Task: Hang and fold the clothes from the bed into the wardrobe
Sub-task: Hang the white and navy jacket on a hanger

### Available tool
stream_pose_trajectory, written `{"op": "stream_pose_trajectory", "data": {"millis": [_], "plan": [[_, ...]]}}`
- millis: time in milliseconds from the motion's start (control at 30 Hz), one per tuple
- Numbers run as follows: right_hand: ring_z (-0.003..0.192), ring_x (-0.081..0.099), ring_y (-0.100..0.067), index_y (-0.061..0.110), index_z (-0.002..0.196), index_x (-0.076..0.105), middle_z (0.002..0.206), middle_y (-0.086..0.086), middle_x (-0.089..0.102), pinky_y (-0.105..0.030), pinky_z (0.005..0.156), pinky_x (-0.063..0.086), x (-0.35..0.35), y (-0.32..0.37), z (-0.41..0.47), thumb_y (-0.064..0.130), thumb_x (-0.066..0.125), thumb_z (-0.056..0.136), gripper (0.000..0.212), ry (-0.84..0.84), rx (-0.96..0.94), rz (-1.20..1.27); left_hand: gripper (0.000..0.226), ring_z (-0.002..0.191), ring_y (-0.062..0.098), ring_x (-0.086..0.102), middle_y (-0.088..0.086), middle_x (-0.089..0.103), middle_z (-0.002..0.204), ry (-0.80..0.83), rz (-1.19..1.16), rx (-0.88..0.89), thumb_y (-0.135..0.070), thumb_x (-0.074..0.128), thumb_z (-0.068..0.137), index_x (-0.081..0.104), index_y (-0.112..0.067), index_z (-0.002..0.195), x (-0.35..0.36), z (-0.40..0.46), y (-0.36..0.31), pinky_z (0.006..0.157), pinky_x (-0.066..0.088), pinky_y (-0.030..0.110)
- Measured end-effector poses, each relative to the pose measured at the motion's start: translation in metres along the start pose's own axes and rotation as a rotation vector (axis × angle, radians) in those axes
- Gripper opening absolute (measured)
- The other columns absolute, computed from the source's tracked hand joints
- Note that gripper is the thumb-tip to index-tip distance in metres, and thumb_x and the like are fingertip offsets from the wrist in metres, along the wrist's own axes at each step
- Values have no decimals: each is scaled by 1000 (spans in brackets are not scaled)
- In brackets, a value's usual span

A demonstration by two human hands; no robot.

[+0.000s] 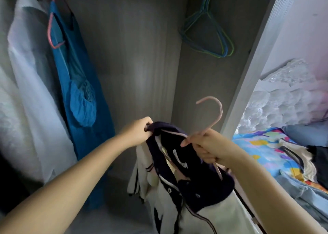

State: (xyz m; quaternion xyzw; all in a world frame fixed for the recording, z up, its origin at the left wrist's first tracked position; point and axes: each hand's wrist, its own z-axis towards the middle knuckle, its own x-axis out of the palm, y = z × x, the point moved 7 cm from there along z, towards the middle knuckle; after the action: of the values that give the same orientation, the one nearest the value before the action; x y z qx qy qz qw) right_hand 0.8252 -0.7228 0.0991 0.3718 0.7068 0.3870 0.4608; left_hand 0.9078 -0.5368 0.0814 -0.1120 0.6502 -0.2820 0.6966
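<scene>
A dark purple and white jacket (193, 185) hangs in front of the open wardrobe (134, 59) on a pink hanger (215, 115), whose hook points up. My left hand (137, 133) grips the jacket's dark collar at its left shoulder. My right hand (207, 145) holds the hanger at its neck, with fingers curled over the jacket's fabric. More clothes (300, 164) lie on the bed (262, 150) at the right.
Inside the wardrobe a white garment (30, 84) and a blue dress (79, 84) hang at the left. Several bare blue and green hangers (207, 31) hang at the top right. The white wardrobe door edge (252, 77) stands between wardrobe and bed.
</scene>
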Motion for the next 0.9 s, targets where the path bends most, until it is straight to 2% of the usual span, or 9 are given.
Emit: {"op": "stream_pose_trajectory", "data": {"millis": [133,233,300,367,467,533,600,767,900], "plan": [[34,20,-8,3,91,59,45,3,26,-16,34,18,3,18,5,7,49,95,12,86,-13,-132,13,69,6,56,-3,62,79,128,-445,58,-24,68,87,61,-13,88,-3,-3,-9,68,44,22],[33,19,-6,2,93,63,45,4,24,-15,31,17,-9,36,-1,10,51,95,15,100,-75,-50,34,101,8,49,-7,53,108,-215,-36,274,-39,61,88,55,-21,117,-26,-11,-28,92,37,25],[33,19,-5,-1,96,65,46,4,25,-14,31,17,-19,50,-6,13,51,96,20,137,-114,-11,49,120,6,40,-9,49,125,-244,164,570,-48,51,89,48,-23,130,-22,-21,-63,107,25,26],[32,20,-5,-5,104,63,46,3,32,-14,32,18,-22,64,-15,17,51,96,26,189,-152,-28,41,108,4,44,-8,57,112,-198,180,688,-48,46,92,57,-18,118,-18,-21,-83,95,36,23],[43,46,-10,4,114,60,69,-5,63,-17,40,39,-32,77,-31,18,54,94,25,194,-278,-72,37,72,9,43,-9,49,68,-458,174,757,-39,42,94,58,-11,74,-41,-13,-93,57,39,22],[77,66,-14,26,117,57,98,-1,70,-23,67,55,-54,76,-44,29,59,90,27,90,-400,-198,40,65,11,38,-8,43,61,-549,137,749,-37,43,93,53,-10,65,-57,-7,-90,55,28,21],[99,63,-12,38,115,54,107,5,67,-26,89,51,-75,61,-54,55,62,81,39,-10,-450,-396,44,61,8,35,-11,41,61,-542,83,668,-42,39,92,52,-9,65,-70,2,-79,53,22,21],[71,51,4,37,81,45,77,20,55,-13,66,41,-76,47,-43,29,58,93,20,-311,-543,-708,49,66,17,51,-8,51,66,-571,122,571,-48,35,90,60,-9,72,-76,18,-73,61,30,24],[70,49,-4,42,86,45,80,17,45,-12,63,38,-83,42,-28,35,57,93,15,-297,-614,-746,45,68,18,55,-5,59,70,-653,144,547,-46,39,90,63,-11,75,-90,23,-55,58,43,31]]}}
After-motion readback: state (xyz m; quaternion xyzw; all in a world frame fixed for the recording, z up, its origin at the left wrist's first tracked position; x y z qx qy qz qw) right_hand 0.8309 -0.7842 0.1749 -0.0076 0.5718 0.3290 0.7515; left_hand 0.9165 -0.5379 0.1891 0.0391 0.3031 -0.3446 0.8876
